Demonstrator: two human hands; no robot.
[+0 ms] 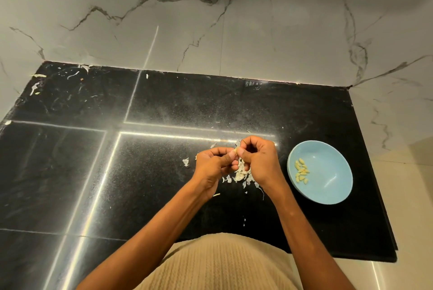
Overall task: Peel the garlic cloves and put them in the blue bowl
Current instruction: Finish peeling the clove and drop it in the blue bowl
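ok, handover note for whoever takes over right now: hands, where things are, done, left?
Left hand and right hand: both pinch one garlic clove between their fingertips, above the black countertop, mid-peel.
Blue bowl: to the right of the hands, with a small cluster of peeled cloves in its left part.
Skin pile: on the counter under the hands; more scraps lie at the far left corner.
Done: the cloves in the bowl.
Left: finish this clove and drop it in. No other unpeeled cloves can be made out.
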